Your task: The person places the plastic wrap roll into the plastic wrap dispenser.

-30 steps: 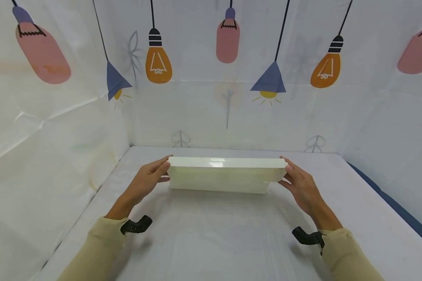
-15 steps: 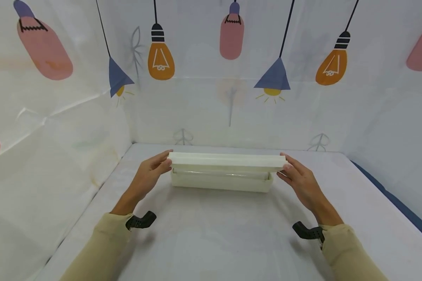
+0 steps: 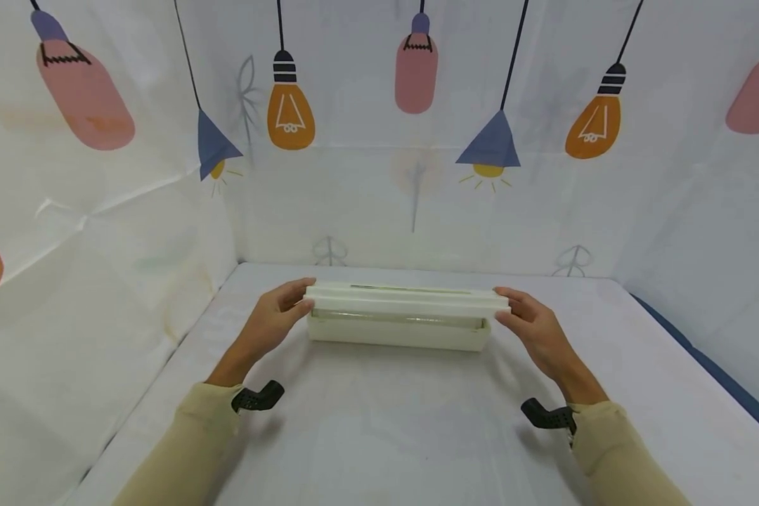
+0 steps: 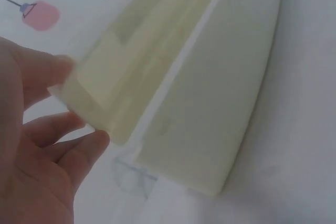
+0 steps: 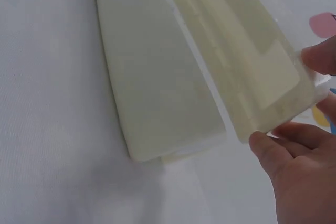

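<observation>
A long cream plastic box (image 3: 398, 335) stands crosswise on the table, with its long lid (image 3: 405, 303) raised at the front and tilted. Through the gap shows a shiny clear roll (image 3: 411, 320), perhaps film; its kind is hard to tell. At the lid's left end my left hand (image 3: 275, 315) pinches it between thumb and fingers. The right hand (image 3: 536, 330) grips the other end the same way. Both wrist views look up at the lid's hollow underside (image 4: 113, 72), apart from the box's front wall (image 5: 152, 72).
A white-covered table (image 3: 392, 429) surrounds the box. Behind it hangs a white sheet (image 3: 354, 197) printed with lamps, and another sheet (image 3: 126, 281) closes the left side. Black wrist cameras (image 3: 259, 396) jut from both sleeves.
The lid first covered the box's upper front. It has lifted and tilted back, so the roll inside shows and its top groove faces up. Both hands stay on its ends.
</observation>
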Demonstrator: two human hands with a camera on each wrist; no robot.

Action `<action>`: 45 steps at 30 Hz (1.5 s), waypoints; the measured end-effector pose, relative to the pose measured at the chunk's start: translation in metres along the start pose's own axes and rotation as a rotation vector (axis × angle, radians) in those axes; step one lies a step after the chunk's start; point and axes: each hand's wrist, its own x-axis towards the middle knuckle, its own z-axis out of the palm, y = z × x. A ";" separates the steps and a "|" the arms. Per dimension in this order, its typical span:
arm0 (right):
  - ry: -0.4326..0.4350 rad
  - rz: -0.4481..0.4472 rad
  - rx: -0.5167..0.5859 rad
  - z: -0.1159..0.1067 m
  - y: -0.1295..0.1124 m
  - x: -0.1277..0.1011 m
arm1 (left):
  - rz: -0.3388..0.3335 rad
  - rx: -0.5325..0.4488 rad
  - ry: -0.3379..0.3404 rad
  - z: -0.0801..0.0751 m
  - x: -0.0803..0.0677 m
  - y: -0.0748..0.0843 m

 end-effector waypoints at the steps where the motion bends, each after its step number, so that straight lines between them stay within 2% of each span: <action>1: -0.005 -0.003 0.006 0.000 0.000 0.001 | 0.011 0.005 -0.001 0.001 0.000 -0.001; 8: -0.030 0.016 -0.012 0.005 0.003 0.009 | 0.063 0.075 0.010 0.006 0.002 -0.007; 19: -0.030 0.067 -0.091 0.010 0.025 0.015 | 0.035 0.095 0.035 0.011 -0.001 -0.015; 23: -0.027 0.086 -0.115 0.011 0.024 0.016 | 0.037 0.107 0.038 0.012 0.000 -0.023; 30: -0.030 0.087 -0.179 0.009 0.022 0.014 | 0.051 0.102 0.048 0.014 0.000 -0.025; 36: -0.036 0.077 -0.192 0.006 0.022 0.013 | 0.072 0.100 0.061 0.015 0.002 -0.026; 45: -0.051 0.080 -0.209 0.008 0.023 0.016 | 0.032 0.118 0.076 0.015 -0.004 -0.028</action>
